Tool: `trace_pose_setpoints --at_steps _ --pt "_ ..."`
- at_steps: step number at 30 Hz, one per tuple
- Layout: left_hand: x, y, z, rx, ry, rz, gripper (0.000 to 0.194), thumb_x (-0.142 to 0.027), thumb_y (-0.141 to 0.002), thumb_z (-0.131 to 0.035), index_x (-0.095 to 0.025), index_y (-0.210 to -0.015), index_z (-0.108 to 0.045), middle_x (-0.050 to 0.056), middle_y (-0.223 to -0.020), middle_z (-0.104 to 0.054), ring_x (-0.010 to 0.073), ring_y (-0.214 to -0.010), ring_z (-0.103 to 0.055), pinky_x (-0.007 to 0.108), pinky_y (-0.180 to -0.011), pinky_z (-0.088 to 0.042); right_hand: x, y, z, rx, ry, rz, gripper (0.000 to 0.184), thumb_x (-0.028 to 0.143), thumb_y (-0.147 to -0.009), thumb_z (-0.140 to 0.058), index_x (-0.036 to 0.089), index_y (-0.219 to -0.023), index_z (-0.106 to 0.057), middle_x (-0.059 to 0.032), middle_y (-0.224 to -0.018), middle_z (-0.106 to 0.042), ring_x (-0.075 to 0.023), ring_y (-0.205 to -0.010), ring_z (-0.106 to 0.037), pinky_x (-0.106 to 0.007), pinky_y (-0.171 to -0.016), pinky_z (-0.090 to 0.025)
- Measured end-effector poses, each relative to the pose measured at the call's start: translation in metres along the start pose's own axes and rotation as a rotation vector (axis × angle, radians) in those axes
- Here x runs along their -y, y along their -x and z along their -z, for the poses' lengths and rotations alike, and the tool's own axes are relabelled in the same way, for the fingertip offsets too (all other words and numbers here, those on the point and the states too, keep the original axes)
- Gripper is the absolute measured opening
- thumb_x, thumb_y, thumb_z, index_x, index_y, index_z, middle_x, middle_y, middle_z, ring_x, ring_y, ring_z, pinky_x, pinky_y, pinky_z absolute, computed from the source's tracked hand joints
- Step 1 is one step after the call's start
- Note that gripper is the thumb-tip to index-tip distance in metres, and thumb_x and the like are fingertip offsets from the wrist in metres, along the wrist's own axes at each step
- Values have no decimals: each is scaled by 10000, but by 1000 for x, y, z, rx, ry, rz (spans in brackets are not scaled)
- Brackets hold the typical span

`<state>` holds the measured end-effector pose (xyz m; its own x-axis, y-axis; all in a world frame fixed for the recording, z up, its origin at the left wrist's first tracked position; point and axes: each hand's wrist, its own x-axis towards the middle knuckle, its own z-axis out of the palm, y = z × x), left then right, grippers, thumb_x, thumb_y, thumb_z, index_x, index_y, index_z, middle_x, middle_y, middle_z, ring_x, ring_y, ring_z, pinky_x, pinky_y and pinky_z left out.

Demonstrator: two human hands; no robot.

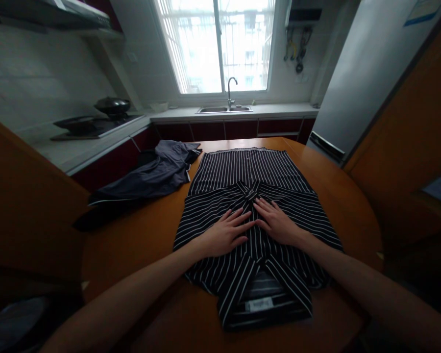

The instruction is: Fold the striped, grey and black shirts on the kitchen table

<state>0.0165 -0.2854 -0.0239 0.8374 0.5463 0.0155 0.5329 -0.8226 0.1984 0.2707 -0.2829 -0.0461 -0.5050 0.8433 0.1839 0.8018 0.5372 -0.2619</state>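
A black shirt with white stripes [220, 176] lies spread on the round wooden table, its collar toward me and its hem toward the window. Both sleeves are folded inward, and their cuffs meet at the middle of the front. My left hand [230, 233] rests on the shirt just left of the centre, fingers spread and pointing right. On the other side, my right hand [277, 223] lies flat near the cuffs, its fingers pointing up and to the left. The fingertips of the two hands are close together. A white label [259, 304] shows inside the collar.
A dark grey garment [150, 171] lies on the left of the wooden table [353, 211]. Beyond stand a counter with a sink [224, 110], a stove with a lidded pan [112, 105], and a fridge [363, 68] to the right.
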Motion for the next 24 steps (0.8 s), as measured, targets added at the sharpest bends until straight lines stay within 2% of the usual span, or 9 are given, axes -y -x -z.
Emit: trace_pose_setpoints --at_steps 5,7,10,14,18,21,24 --pt "-6 11 16 -2 13 -21 514 -375 -1075 -353 -283 -1577 -297 21 -1646 -269 219 -1540 -158 486 -1258 -140 -3 -1 8 -119 -32 -20 518 311 -1020 -374 153 -1508 -444 -123 -1595 -374 -245 -1511 -254 -531 -1227 -208" --pt "-14 16 25 2 44 -39 539 -387 -1075 -355 -268 -1592 -257 26 -1652 -250 209 -1541 -152 463 -1263 -145 -3 0 14 -158 -56 -14 507 272 -1010 -383 158 -1497 -462 -125 -1586 -392 -244 -1510 -259 -537 -1228 -206" --pt "-30 25 34 66 124 -115 637 -454 -1051 -418 -285 -1613 -170 33 -1662 -195 237 -1539 -152 476 -1260 -162 5 12 28 -171 -122 32 516 229 -1002 -398 201 -1516 -439 -110 -1593 -385 -247 -1515 -244 -560 -1221 -215" --pt "-54 38 31 164 207 -189 818 -543 -996 -501 -254 -1625 -65 77 -1666 -130 303 -1533 -144 517 -1252 -155 28 51 46 -67 -239 176 558 216 -1015 -415 260 -1566 -338 -75 -1625 -330 -234 -1524 -214 -545 -1226 -219" --pt "-72 52 21 163 269 -209 894 -606 -974 -500 -224 -1624 -19 104 -1663 -106 327 -1531 -119 521 -1258 -87 46 101 43 122 -291 304 673 356 -1015 -493 238 -1608 -197 -76 -1660 -228 -240 -1532 -172 -500 -1253 -152" --pt "-80 61 16 169 295 -205 946 -638 -946 -527 -219 -1625 -20 112 -1663 -94 339 -1526 -135 519 -1258 -75 48 130 35 200 -272 284 775 439 -996 -524 226 -1617 -112 -86 -1670 -164 -260 -1536 -144 -498 -1256 -136" --pt "-84 69 13 186 284 -182 995 -669 -909 -561 -217 -1626 -40 117 -1664 -66 355 -1525 -129 534 -1254 -53 45 146 31 234 -236 231 815 473 -974 -552 244 -1614 -102 -77 -1672 -133 -276 -1537 -130 -511 -1255 -122"
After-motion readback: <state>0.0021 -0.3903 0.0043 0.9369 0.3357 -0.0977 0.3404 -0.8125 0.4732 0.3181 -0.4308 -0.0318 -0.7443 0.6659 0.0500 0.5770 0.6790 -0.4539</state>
